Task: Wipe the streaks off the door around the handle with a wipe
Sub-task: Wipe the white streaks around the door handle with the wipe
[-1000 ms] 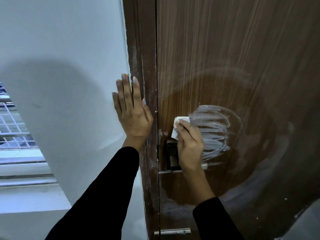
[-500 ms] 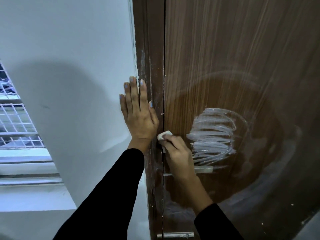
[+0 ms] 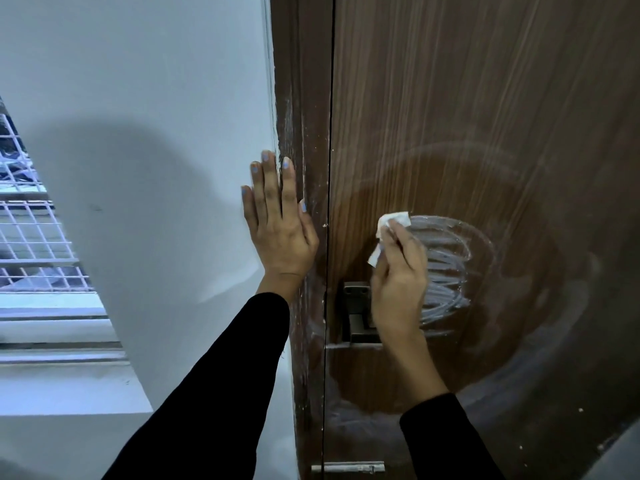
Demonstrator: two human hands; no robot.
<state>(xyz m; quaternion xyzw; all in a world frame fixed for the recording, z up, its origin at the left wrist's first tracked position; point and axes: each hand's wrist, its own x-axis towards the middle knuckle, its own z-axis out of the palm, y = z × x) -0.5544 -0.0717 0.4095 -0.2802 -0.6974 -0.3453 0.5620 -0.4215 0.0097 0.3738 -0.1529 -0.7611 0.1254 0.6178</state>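
Wipe (image 3: 393, 233), white and crumpled, sits pinched in the right hand (image 3: 398, 282), pressed against the brown wood-grain door (image 3: 485, 98). Right fingers (image 3: 403, 237) curl round the wipe, clenched on it; part of the wipe pokes out above and to the left of them. Whitish streaks (image 3: 446, 271), a patch of horizontal smears, lie just right of the right fingers, touching the hand's edge in this view. Fainter curved smear arcs ring that patch farther out on the door. Dark metal handle (image 3: 358, 313) and its plate sit just below the right fingers, partly hidden behind the wrist. Left hand (image 3: 278, 230) lies flat, fingers (image 3: 270, 181) straight and released, holding nothing; it rests across the joint between the white wall (image 3: 138, 133) and the door frame (image 3: 301, 98), left of the wipe, apart from it. Frame edge near the left fingers shows white scuffs. Both arms wear black sleeves (image 3: 221, 393). White window grille (image 3: 31, 244) is well left of the left fingers. Small metal latch (image 3: 348, 467) sits low on the door edge, far below both hands.
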